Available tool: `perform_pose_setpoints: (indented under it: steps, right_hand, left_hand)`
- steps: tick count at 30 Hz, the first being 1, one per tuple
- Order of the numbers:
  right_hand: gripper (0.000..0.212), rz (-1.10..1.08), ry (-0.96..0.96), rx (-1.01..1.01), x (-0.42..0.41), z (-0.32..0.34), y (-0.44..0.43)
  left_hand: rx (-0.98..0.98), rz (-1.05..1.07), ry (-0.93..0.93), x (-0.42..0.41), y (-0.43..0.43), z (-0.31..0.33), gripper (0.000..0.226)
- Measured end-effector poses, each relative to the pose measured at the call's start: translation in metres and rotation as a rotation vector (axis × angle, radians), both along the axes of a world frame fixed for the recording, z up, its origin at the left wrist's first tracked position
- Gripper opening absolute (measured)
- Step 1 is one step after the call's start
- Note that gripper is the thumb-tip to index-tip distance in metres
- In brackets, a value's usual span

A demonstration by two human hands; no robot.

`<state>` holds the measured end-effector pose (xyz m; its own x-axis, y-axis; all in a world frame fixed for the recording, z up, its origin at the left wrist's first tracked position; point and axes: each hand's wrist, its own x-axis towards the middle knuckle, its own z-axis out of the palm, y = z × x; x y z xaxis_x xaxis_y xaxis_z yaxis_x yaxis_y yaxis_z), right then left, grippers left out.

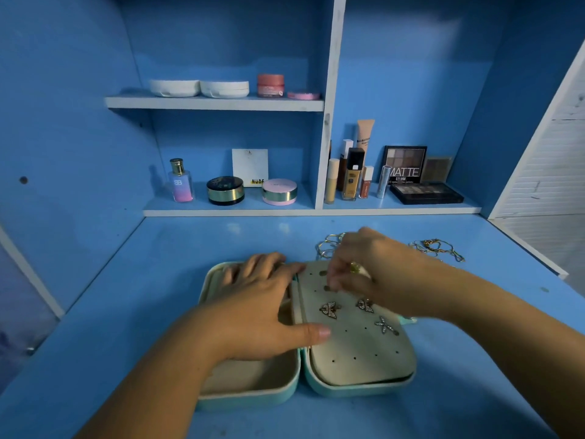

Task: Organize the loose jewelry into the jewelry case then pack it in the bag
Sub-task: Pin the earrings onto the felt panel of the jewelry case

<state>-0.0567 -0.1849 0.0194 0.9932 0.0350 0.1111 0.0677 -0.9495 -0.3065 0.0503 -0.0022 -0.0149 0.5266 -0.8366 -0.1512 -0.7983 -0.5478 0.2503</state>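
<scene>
Jewelry case (319, 391) open: three butterfly earrings (329, 310) pinned, two necklaces (438, 247) behind; left hand (253, 301) grip wide, right hand (375, 270): cannot tell.

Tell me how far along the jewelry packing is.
Done: three earrings sit pinned on the panel. In hand: the right hand works at the panel's top while the left hand steadies the case. Left: necklaces on the table, then closing and packing.

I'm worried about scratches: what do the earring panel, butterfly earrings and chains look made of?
The earring panel looks like matte cream velvet or faux suede: no shine, punched holes. The butterfly earrings seem metal set with tiny pale stones, judging by glints. The chains look gold-toned metal: thin, shiny links.
</scene>
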Motion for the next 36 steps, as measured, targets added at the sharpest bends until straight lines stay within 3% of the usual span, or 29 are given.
perform_pose_setpoints:
  steps: [5,9,12,15,23,36]
  right_hand:
    - [0.009,0.120,-0.018,0.118,-0.011,-0.016,-0.009]
    - [0.008,-0.135,-0.222,0.350,-0.009,-0.018,-0.049]
    - [0.011,-0.357,-0.263,0.242,-0.014,-0.022,-0.091]
    - [0.015,-0.505,-0.215,0.266,-0.023,-0.023,-0.118]
    - [0.015,-0.512,-0.124,0.149,-0.015,-0.038,-0.123]
    - [0.016,-0.414,-0.074,0.046,-0.002,-0.047,-0.101]
  left_hand:
    - [-0.026,0.006,-0.015,-0.001,0.000,0.000,0.096]
    - [-0.121,-0.004,-0.006,-0.005,0.000,0.000,0.087]
    - [-0.254,-0.117,0.012,-0.013,-0.003,0.001,0.070]
    - [-0.335,-0.240,-0.009,-0.022,-0.008,-0.001,0.051]
    - [-0.522,-0.230,-0.128,-0.021,-0.017,-0.004,0.016]
    - [-0.547,-0.239,-0.093,-0.028,-0.021,-0.006,0.018]
